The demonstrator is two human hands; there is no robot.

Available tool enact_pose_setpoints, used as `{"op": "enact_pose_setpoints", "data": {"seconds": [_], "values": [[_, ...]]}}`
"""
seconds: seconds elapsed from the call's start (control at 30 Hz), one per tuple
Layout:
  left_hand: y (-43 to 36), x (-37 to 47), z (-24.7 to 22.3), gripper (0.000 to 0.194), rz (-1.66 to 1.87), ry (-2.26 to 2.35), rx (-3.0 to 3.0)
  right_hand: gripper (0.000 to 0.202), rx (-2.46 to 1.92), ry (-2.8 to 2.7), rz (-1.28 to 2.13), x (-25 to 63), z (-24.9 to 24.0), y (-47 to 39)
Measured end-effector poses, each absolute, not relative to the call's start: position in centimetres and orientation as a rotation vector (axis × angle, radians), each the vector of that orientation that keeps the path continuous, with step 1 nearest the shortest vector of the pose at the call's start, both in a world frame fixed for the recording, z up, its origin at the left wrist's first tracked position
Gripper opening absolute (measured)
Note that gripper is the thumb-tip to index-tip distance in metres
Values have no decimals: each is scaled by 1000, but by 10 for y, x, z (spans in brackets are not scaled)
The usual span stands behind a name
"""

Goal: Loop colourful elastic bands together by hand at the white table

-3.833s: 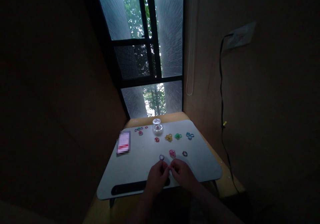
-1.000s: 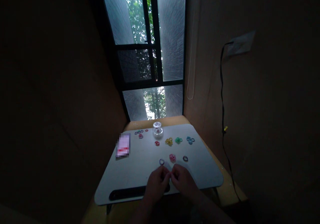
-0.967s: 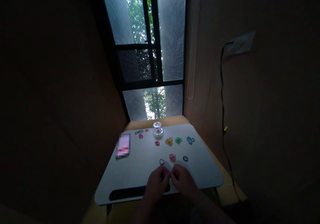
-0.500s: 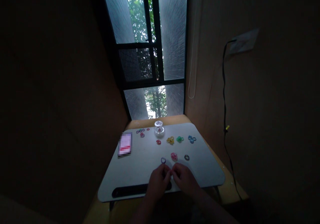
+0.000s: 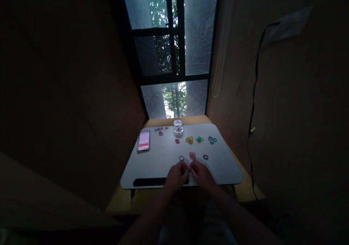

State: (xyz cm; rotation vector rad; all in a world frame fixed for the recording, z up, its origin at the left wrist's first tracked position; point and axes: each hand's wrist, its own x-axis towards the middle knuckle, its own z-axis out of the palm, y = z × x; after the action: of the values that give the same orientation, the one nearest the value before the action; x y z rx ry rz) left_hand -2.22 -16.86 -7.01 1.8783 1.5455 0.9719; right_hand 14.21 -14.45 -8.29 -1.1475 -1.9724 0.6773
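Observation:
Over the front part of the white lap table [image 5: 152, 165], my left hand [image 5: 177, 174] and my right hand [image 5: 201, 174] meet with their fingertips pinched together. Whatever lies between the fingers is too small and dark to make out. Just beyond them are a purple band [image 5: 181, 158], a pink bunch of bands [image 5: 192, 155] and a dark band [image 5: 205, 157]. Farther back sit small heaps of red bands [image 5: 177, 141], yellow bands [image 5: 189, 140], green bands [image 5: 199, 139] and blue bands [image 5: 212, 140].
A clear lidded container [image 5: 178, 128] stands near the table's back edge. Several mixed bands [image 5: 160, 131] lie at back left, beside a phone-like slab [image 5: 143, 141] with a blurred screen. A black slot strip [image 5: 149, 182] runs along the front. At right hangs a black cable [image 5: 254, 92].
The camera view has tipped down and shifted, so the table appears higher and more of my forearms shows. My hands stay pinched together at the same spot over the table.

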Motion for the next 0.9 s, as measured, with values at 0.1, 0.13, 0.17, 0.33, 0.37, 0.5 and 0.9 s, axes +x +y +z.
{"op": "enact_pose_setpoints", "data": {"seconds": [0.1, 0.13, 0.17, 0.33, 0.37, 0.5, 0.9], "values": [[-169, -22, -70, 9, 968, 1568, 1864, 5, -1171, -1962, 651, 143, -83, -145], [-169, -22, -70, 8, 973, 1575, 1862, 5, -1179, -1964, 644, 143, -83, -145], [-169, -22, -71, 8, 978, 1579, 1862, 6, -1182, -1971, 641, 143, -83, -145], [-171, -23, -70, 8, 977, 1585, 1881, 8, -1140, -2008, 664, 144, -84, -144], [-171, -23, -69, 8, 970, 1580, 1887, 8, -1142, -2009, 666, 145, -84, -144], [-172, -24, -66, 10, 924, 1570, 1907, 8, -1167, -2010, 663, 144, -83, -144], [-170, -22, -64, 10, 934, 1582, 1893, 6, -1156, -2015, 667, 143, -85, -143]]}}
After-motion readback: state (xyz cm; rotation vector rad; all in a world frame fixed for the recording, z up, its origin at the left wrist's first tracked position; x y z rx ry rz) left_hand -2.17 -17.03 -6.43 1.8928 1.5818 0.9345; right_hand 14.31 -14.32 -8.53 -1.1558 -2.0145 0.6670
